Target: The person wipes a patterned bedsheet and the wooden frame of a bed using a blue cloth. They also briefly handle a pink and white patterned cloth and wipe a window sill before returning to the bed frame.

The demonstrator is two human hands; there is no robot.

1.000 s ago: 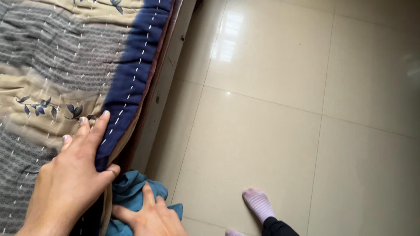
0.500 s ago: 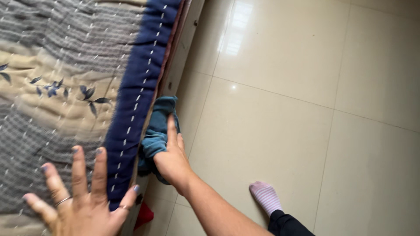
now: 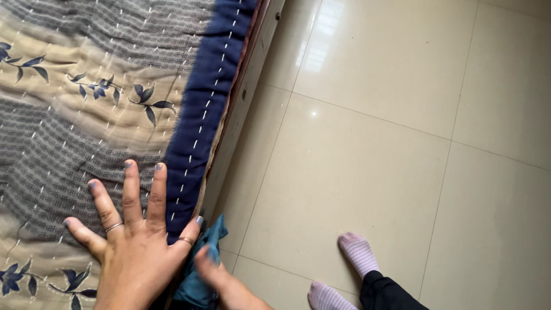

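- Your left hand [image 3: 135,250] lies flat, fingers [image 3: 131,192] spread open, on the quilt [image 3: 86,115] beside its navy border [image 3: 206,109].
- Your right hand [image 3: 224,281], blurred, grips a teal cloth [image 3: 204,258] at the bed's [image 3: 238,109] near edge.
- Striped socks [image 3: 357,252] stand on the glossy tiled floor [image 3: 390,126] at right.

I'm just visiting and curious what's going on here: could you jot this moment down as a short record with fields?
Setting: beside a bed, seen from above
Left hand: spread flat, palm down, on the quilt, thumb on its dark blue border
Right hand: blurred, low at the bed's side, on the teal cloth
Teal cloth: bunched against the bed's edge
Rings: two show on the left hand
Feet: in pink striped socks on the floor
Floor: glossy cream tiles
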